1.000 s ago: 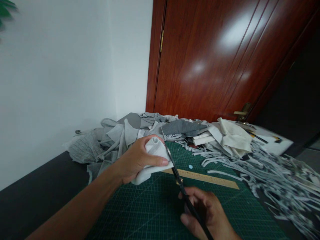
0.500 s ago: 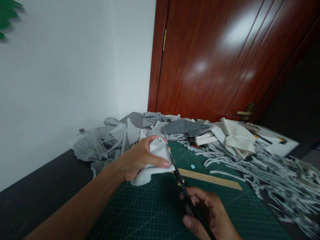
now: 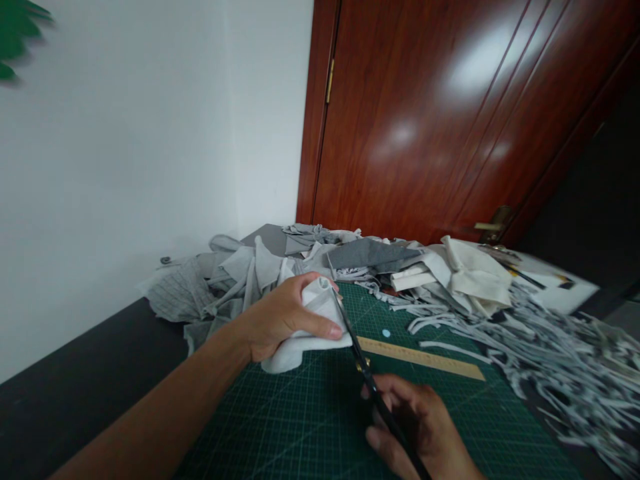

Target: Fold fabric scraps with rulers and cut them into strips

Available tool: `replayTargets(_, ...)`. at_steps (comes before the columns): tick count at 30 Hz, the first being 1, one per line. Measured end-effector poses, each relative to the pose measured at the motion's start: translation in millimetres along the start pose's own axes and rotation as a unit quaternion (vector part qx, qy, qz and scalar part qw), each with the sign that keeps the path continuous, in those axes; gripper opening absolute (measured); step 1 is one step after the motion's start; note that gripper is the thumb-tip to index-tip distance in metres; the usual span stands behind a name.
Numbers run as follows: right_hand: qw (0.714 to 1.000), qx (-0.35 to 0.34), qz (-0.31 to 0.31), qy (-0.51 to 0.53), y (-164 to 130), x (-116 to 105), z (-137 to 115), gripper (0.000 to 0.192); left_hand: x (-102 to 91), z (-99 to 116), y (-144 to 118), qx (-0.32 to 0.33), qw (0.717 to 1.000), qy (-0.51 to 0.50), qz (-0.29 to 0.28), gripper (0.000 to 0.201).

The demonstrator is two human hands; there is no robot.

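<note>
A green cutting mat covers the dark surface, with heaped fabric scraps behind it and cut strips to the right. The left hand holds a folded white cloth above the mat, its grip closed around it. The cloth looks soft, light and floppy, best pinched close to the cut line. The right hand grips black scissors, whose blades meet the cloth's edge near a wooden ruler.

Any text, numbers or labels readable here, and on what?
None can be read.
Wooden ruler: its markings are too blurred to read.
Green cutting mat: grid lines only, no legible numbers.
White sheet with dark marks at the far right: too small and blurred to read.
</note>
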State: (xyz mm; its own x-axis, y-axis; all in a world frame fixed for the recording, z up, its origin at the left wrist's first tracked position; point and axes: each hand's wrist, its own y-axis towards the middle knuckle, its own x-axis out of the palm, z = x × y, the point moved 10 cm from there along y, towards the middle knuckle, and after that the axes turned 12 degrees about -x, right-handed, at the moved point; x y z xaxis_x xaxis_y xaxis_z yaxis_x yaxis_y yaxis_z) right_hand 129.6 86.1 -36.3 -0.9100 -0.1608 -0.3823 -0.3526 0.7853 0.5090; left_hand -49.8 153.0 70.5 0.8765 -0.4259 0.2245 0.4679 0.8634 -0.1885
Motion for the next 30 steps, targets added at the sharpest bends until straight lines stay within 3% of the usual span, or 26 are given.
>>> replayTargets(8, 0.999, -0.011, -0.034, -0.007, 5, 8, 0, 0.02, 6.0, 3, -4, 0.006, 0.999, 0.0, -0.032, 0.042)
replayTargets(17, 0.999, -0.023, -0.043, -0.022, 9, 7, -10, 0.017, -4.3, 8, -5, 0.019, 0.998, -0.06, 0.004, 0.034)
replayTargets(23, 0.999, -0.018, -0.026, -0.03, 7, 4, -6, 0.019, -22.9, 21, -2, 0.086, 0.989, -0.088, 0.077, 0.02)
replayTargets(30, 0.997, -0.031, -0.041, -0.052, 12, 3, -18, 0.018, -15.3, 15, -3, 0.093, 0.991, -0.07, 0.061, 0.025)
